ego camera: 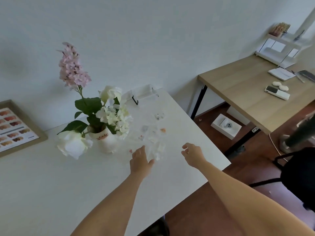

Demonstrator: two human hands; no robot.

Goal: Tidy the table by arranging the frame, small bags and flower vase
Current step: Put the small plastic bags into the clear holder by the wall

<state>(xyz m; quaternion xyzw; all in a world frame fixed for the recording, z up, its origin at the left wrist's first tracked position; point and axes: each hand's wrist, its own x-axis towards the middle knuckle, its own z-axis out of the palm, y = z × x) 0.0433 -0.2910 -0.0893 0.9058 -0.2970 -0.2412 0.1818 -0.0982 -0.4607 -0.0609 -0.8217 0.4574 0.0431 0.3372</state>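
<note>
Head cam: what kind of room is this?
Probably a home office or study. A white table against a bare wall holds a flower vase and a frame; beside it, a wooden desk with a small shelf rack.

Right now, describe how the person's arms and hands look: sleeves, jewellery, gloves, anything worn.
Both arms are bare from the bottom edge of the picture to the fingertips; no sleeve shows. The left hand and the right hand wear no gloves, and no ring, watch or bracelet is visible on either wrist. The nails are too small and blurred to judge for polish.
</note>
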